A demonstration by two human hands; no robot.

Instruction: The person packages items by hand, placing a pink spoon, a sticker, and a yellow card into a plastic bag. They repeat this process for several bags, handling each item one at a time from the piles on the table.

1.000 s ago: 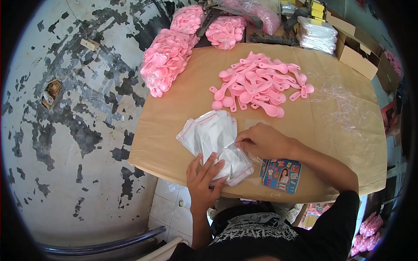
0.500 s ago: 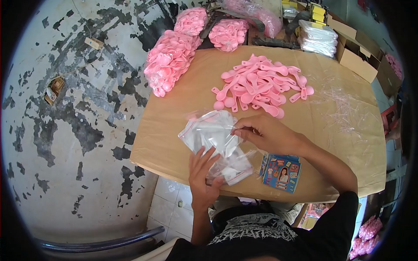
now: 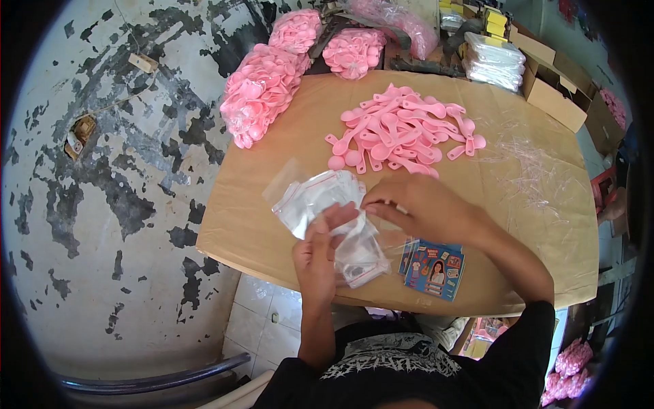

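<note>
A loose pile of clear zip-lock plastic bags (image 3: pixel 310 204) lies near the front of the table, some overlapping at angles. My left hand (image 3: pixel 319 249) is raised over the pile's near side, its fingers stretched out toward the right hand and slightly blurred. At the pile's right edge, my right hand (image 3: pixel 422 208) pinches thin clear plastic, seemingly one bag, between thumb and forefinger. Transparent film shows faintly below that hand. Close to the right forearm sits a small stack of blue printed cards (image 3: pixel 434 269) picturing a person.
Beyond my hands is a heap of pink plastic spoons (image 3: pixel 398 129). Filled bags of pink spoons (image 3: pixel 262 92) stand at the back left. Clear plastic strips (image 3: pixel 528 170) are scattered at right. Packed clear bags (image 3: pixel 494 61) and an open cardboard box (image 3: pixel 555 95) are at the back right.
My left hand has lifted off the bags, its fingers moving up and right toward my right hand. The right hand keeps its pinch. The whole view has shifted slightly.
</note>
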